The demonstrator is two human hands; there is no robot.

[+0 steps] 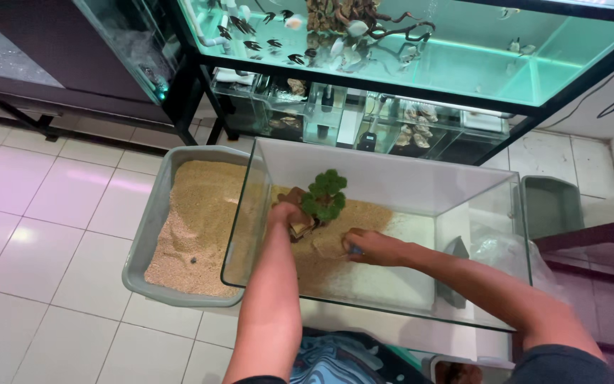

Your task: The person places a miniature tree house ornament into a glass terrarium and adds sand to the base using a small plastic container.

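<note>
A glass tank [385,178] is seen from above, standing on the tiled floor [44,213], and both hands are reached down into it. The left hand [287,213] is closed around a brown piece of wood or stone [297,229] at the far left of the tank, on which a small green plant [325,195] is carried; the plant stands upright just right of the hand. The right hand [372,246] is laid low on the sand [335,263] near the middle of the tank, right of the plant. Its fingers are curled around a small bluish thing [355,250]; what that thing is cannot be told. The sand is spread over the left part of the tank bottom, while the right part is left bare and white. A dark grey wedge-shaped scraper [456,250] is stood in the near right part of the tank, apart from both hands.

Just left of the tank, touching its glass wall, a grey tub [152,213] is set, filled with the same tan sand. Beyond the tank, on the far side, a black rack [200,107] with large lit aquariums [421,43] is placed; fish and driftwood are seen in the top one. A grey bin [550,206] is stood at the right.
</note>
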